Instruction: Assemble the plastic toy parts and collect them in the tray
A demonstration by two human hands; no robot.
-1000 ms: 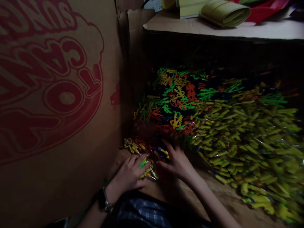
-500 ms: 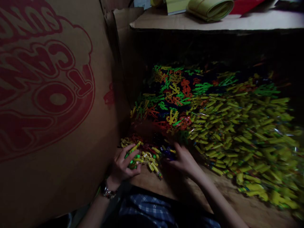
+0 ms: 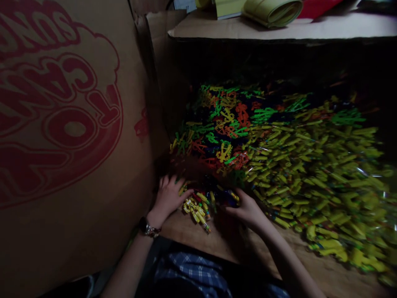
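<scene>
Left hand (image 3: 169,196): palm down, fingers spread flat on the small pile of pieces (image 3: 198,207), gripping nothing.
Right hand (image 3: 246,209): curled at the pile's right edge; grip unclear.
Beyond: yellow heap (image 3: 313,174), cardboard box (image 3: 68,124).

Red-printed cardboard box (image 3: 68,124) left; yellow-green paper roll (image 3: 273,10) on shelf (image 3: 325,29).
</scene>
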